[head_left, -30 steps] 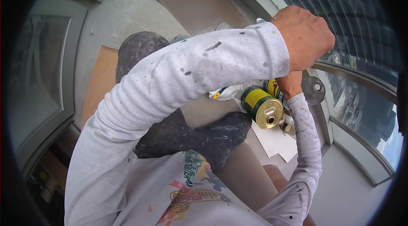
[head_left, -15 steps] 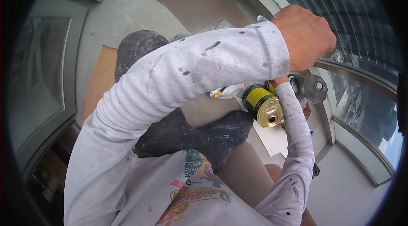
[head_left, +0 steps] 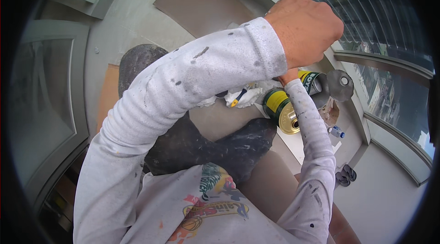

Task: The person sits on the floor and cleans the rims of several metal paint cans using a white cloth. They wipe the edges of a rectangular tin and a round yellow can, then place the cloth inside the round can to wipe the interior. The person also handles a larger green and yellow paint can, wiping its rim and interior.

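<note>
My left hand (head_left: 306, 29) is raised at the upper right, its back toward me and its fingers curled into a fist. Whatever it grips is hidden behind the knuckles. Below it, my right hand (head_left: 288, 77) shows only a sliver by the wrist; the left hand and cuff cover its fingers. Just under the right wrist lies a green and yellow can (head_left: 275, 102) with a gold end, partly behind the right sleeve. A second green and yellow can (head_left: 312, 81) lies open beyond that wrist. White crumpled material (head_left: 247, 97) with a yellow-tipped brush (head_left: 238, 99) sits left of the cans.
A brown board (head_left: 201, 5) lies on the floor ahead. Windows (head_left: 389, 83) run along the right side. A grey rounded object (head_left: 340, 85), a blue-capped bottle (head_left: 337, 131) and dark footwear (head_left: 346, 175) are at right. A framed glass door (head_left: 55, 83) stands left.
Both hands have shifted slightly left in view, and the left one is a little higher. The bottle and footwear at right now show more. The bright metallic edge by the left cuff is mostly hidden.
</note>
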Motion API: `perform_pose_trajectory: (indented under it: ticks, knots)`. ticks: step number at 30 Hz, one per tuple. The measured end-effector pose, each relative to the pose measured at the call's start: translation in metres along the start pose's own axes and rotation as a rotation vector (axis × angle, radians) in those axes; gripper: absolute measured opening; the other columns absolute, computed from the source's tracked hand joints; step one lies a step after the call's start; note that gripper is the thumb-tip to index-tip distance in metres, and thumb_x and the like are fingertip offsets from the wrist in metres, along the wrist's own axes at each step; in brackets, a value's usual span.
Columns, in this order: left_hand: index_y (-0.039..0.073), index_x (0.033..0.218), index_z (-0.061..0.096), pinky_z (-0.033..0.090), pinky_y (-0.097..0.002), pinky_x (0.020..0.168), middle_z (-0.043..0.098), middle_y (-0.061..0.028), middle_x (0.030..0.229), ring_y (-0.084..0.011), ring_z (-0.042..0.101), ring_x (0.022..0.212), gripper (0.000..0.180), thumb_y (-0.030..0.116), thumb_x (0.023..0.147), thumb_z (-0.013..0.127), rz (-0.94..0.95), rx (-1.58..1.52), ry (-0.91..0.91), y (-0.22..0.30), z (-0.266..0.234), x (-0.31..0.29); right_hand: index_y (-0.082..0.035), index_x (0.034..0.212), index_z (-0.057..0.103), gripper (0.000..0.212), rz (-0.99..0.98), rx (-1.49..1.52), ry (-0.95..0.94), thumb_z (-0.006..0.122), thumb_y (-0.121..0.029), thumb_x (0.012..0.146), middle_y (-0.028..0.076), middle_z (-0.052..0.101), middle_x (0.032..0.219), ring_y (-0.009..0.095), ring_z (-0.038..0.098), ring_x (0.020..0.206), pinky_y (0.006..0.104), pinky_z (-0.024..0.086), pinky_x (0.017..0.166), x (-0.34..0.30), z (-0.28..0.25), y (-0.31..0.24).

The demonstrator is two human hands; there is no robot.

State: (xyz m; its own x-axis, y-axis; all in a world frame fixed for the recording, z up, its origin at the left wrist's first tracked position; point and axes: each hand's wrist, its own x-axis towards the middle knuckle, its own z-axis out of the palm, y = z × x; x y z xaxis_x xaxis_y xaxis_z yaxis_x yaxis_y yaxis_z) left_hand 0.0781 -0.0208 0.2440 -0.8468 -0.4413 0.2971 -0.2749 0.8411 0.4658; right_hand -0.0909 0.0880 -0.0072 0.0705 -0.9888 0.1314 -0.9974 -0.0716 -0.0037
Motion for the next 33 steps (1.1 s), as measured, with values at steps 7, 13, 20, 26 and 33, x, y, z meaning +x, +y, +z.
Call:
perform_pose_trajectory:
  ticks: [7,13,20,26,33]
  knots:
    - [0.003,0.075,0.062,0.051,-0.0461,0.067,0.061,-0.0154,0.070,-0.0370,0.063,0.074,0.024,0.024,0.075,0.073,0.021,0.005,0.099,-0.009,0.007,-0.005,-0.003,0.085,0.067,0.017,0.070,0.111,-0.014,0.062,-0.013,0.072,0.016,0.069,0.081,0.034,0.068,0.073,0.0446,0.054,0.065,-0.006,0.004,0.000]
    - [0.001,0.078,0.063,0.050,-0.0454,0.066,0.062,-0.0158,0.071,-0.0377,0.061,0.074,0.029,0.029,0.076,0.075,0.036,0.056,0.102,-0.016,0.012,-0.008,-0.007,0.072,0.066,0.008,0.276,0.025,-0.079,0.062,-0.014,0.074,0.017,0.068,0.074,0.033,0.068,0.071,0.0435,0.054,0.064,-0.013,0.004,-0.009]
    - [-0.004,0.087,0.067,0.047,-0.0435,0.061,0.059,-0.0206,0.067,-0.0385,0.059,0.064,0.035,0.028,0.075,0.077,0.027,0.063,0.091,-0.018,0.011,-0.009,-0.009,0.073,0.068,0.009,0.230,0.080,-0.149,0.061,-0.014,0.075,0.015,0.068,0.071,0.034,0.068,0.069,0.0437,0.054,0.062,0.002,-0.032,-0.005]
    - [-0.006,0.089,0.067,0.047,-0.0421,0.059,0.059,-0.0209,0.065,-0.0384,0.059,0.061,0.037,0.026,0.075,0.077,0.023,0.068,0.045,-0.014,0.011,-0.004,-0.010,0.077,0.070,0.009,0.274,0.055,-0.111,0.062,-0.015,0.075,0.015,0.069,0.072,0.032,0.069,0.068,0.0431,0.053,0.062,-0.018,0.007,-0.007]
    - [-0.006,0.096,0.069,0.049,-0.0387,0.058,0.063,-0.0191,0.067,-0.0337,0.062,0.059,0.039,0.026,0.075,0.078,0.021,0.106,0.056,-0.015,0.008,-0.011,-0.009,0.081,0.069,0.011,0.288,0.087,-0.106,0.062,-0.016,0.076,0.013,0.069,0.074,0.030,0.069,0.070,0.0429,0.054,0.062,-0.008,-0.041,-0.006]
